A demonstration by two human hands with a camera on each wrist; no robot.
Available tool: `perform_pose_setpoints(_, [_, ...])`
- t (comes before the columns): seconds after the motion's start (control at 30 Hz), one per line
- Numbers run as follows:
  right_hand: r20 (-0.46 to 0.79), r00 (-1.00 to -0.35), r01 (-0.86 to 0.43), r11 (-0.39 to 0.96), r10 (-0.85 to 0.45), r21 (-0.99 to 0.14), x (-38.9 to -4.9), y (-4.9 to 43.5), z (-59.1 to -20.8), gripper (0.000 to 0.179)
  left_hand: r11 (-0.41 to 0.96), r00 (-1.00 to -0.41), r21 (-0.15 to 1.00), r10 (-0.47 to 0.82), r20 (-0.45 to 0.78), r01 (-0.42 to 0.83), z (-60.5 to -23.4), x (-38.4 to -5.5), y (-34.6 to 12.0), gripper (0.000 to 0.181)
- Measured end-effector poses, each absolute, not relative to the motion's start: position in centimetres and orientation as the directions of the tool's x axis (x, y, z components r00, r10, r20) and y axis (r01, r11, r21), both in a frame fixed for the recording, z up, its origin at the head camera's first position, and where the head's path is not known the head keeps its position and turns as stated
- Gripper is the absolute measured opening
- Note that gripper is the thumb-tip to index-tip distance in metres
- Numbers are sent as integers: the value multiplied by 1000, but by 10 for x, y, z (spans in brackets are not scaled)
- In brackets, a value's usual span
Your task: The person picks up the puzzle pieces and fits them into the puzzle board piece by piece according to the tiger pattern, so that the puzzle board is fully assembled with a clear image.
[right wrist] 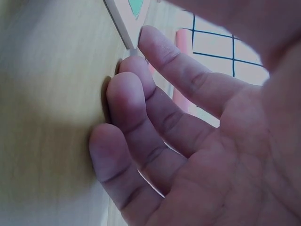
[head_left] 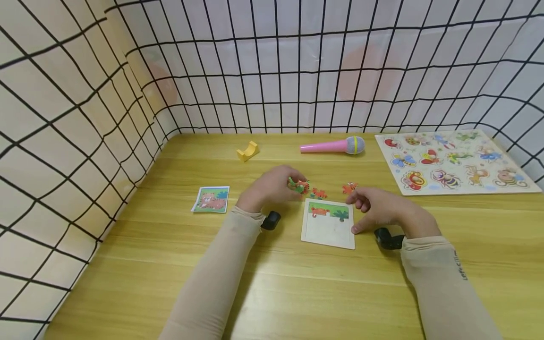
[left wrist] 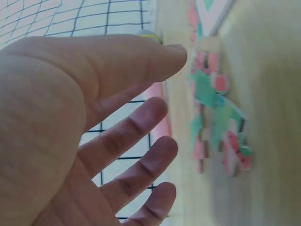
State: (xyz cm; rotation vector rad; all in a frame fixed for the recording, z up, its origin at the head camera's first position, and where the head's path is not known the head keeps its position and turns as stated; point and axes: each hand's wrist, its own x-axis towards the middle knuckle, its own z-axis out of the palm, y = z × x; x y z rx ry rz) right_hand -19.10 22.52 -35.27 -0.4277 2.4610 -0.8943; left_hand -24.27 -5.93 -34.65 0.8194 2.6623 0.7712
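Observation:
A square jigsaw board (head_left: pixel 325 233) lies in front of me, pieces with red and green pictures fitted along its far edge. My right hand (head_left: pixel 380 210) rests at the board's right side, index fingertip touching its far right corner and thumb against the right edge. The other right fingers bend loosely on the table in the right wrist view. Just beyond the board, my left hand (head_left: pixel 276 186) hovers beside loose jigsaw pieces (left wrist: pixel 218 113), holding nothing, fingers relaxed and apart. One loose piece (head_left: pixel 319 193) lies by the far edge, another piece (head_left: pixel 350 188) near my right fingertips.
A picture card (head_left: pixel 211 199) of a pinkish animal lies left. Farther back are a yellow curved block (head_left: pixel 248 151) and a pink toy microphone (head_left: pixel 331 145). An insect picture board (head_left: pixel 456 163) lies at the back right. Black netting (head_left: pixel 278 75) borders the wooden table (head_left: pixel 272 293).

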Motion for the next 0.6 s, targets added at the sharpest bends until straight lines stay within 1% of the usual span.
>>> perform_pose_setpoints(0.13, [-328, -835, -126, 734, -442, -667, -191, 226, -353, 67, 724, -820, 514, 569, -68, 460, -352, -244, -60, 44])
perform_pose_setpoints(0.3, [-323, -833, -135, 732, -449, -668, -191, 226, -354, 68, 769, -838, 439, 541, -61, 465, -359, -244, -59, 44])
perform_pose_setpoints(0.6, [-320, -834, -143, 735, -450, -662, -192, 226, -355, 68, 848, -872, 300, 481, -90, 437, -368, -241, -49, 50])
